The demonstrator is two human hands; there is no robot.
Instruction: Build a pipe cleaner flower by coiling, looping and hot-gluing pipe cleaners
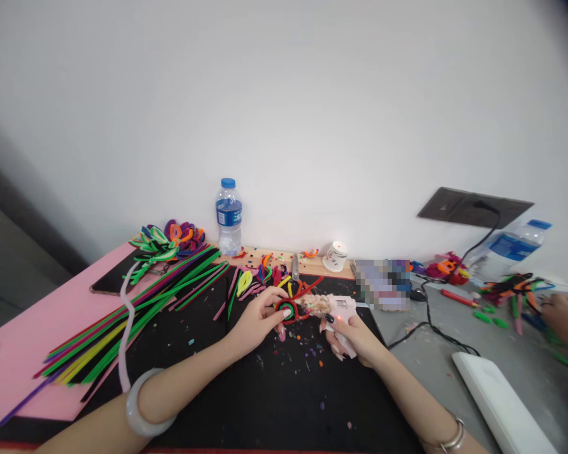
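My left hand (265, 318) is closed on a coiled pipe cleaner ring (288, 310), red outside with green and black inside. One red end sticks out to the upper right. My right hand (353, 334) grips a white hot glue gun (343, 308), its nozzle end pointing left at the ring. A small orange light glows by the grip. Both hands are above the black mat (274, 391). Scraps of coloured fuzz lie around and below them. Where the nozzle tip meets the ring is too small to make out.
Long pipe cleaners (137, 321) spread across the left, beside a pink sheet (33, 353) and a phone (116, 274). A water bottle (229, 217) and a paper cup (336, 256) stand by the wall. At right are a black cable (428, 309), a white power strip (497, 397) and another person's hand (565, 318).
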